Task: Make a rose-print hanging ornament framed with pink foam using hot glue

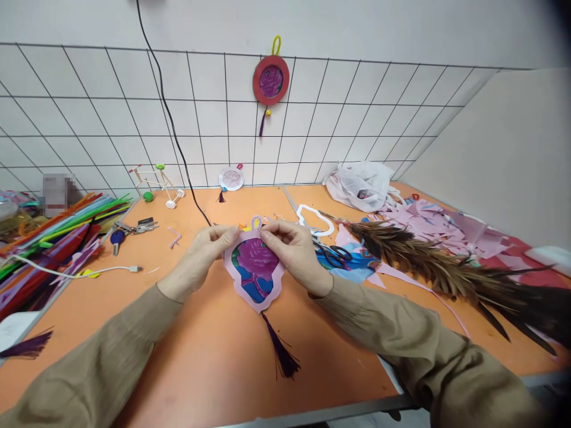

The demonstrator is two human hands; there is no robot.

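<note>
Between my two hands hangs a pink-rimmed ornament [256,270] with a purple flower on blue fabric. From its lower tip trails a dark purple tassel [282,351], and a small pale loop [256,222] stands at its top. My left hand [207,255] pinches the upper left edge, thumb and finger closed on the rim. On the opposite side, my right hand [297,252] grips the upper right edge near the loop. Black-handled scissors [332,254] lie on blue fabric [352,264] just right of my right hand.
Colourful pipe cleaners [57,244] crowd the table's left, beside keys [134,229] and a white cable [89,274]. A brown feather bundle [423,261], pink scraps [428,220] and a white plastic bag [359,185] fill the right. A red round ornament [270,80] hangs on the wall grid.
</note>
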